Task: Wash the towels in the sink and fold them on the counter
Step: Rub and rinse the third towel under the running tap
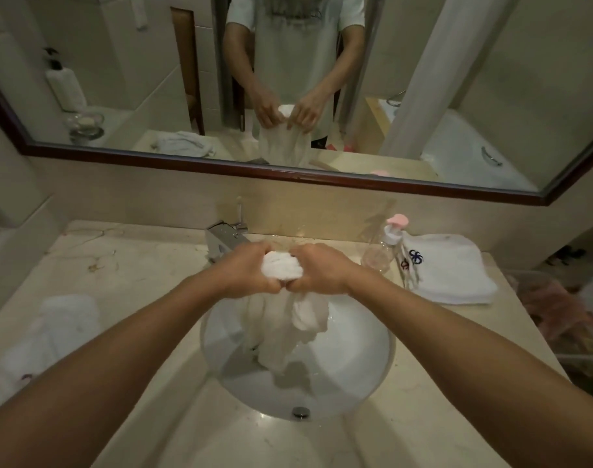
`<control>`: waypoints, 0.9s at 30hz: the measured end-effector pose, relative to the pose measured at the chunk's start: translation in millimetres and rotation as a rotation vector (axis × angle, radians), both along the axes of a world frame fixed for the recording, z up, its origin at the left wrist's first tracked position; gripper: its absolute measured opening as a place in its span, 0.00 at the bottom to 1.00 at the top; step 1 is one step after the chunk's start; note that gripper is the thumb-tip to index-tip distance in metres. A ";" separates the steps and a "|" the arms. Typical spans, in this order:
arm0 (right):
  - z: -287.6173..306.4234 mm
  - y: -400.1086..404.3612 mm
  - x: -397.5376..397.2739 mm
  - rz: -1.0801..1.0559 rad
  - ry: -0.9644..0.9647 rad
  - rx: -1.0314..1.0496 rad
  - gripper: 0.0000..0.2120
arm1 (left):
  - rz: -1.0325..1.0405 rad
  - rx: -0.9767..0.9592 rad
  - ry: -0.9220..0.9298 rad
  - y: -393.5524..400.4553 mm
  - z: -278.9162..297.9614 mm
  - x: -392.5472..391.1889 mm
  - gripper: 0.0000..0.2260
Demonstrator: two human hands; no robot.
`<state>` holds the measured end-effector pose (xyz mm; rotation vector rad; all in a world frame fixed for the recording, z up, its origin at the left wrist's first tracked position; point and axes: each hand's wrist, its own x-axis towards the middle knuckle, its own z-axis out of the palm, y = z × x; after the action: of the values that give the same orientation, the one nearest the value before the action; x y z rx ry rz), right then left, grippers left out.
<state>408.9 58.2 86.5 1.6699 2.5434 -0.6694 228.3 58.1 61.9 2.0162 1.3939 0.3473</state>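
A wet white towel (285, 325) hangs over the round white sink (366, 359), bunched at its top between both hands. My left hand (246, 270) grips the bunched part from the left. My right hand (317, 270) grips it from the right, knuckles almost touching the left. The towel's lower end drops into the basin. A crumpled white towel (49, 336) lies on the counter at the left. A folded white towel (452, 268) with a blue logo lies on the counter at the right.
A chrome tap (222, 241) stands behind the sink. A clear pump bottle (384, 248) with a pink top stands right of the tap. A wide mirror (288, 79) hangs above the beige counter (126, 275). A basket of pink cloth (558, 315) sits at far right.
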 end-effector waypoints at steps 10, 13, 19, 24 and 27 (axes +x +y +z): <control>21.2 0.3 23.8 0.079 0.190 -0.022 0.12 | 0.428 -0.171 -0.481 -43.3 -97.1 35.9 0.08; 9.8 4.9 65.0 0.057 0.182 -0.073 0.13 | 0.323 -0.168 -0.334 -33.0 -77.1 27.4 0.08; -38.9 4.9 102.4 -0.037 0.194 -0.061 0.17 | -0.023 -0.002 0.438 -22.0 -44.1 15.3 0.34; -67.5 -12.7 93.5 -0.056 0.021 -0.161 0.36 | 0.065 0.177 0.397 -16.3 -32.9 17.4 0.09; -84.5 -20.6 76.7 -0.077 0.264 -0.224 0.54 | 0.033 0.033 0.072 -13.3 -22.7 16.7 0.12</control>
<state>485.6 37.6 2.0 1.7086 2.4574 -1.2063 244.9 44.8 39.3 2.0522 1.4758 0.3167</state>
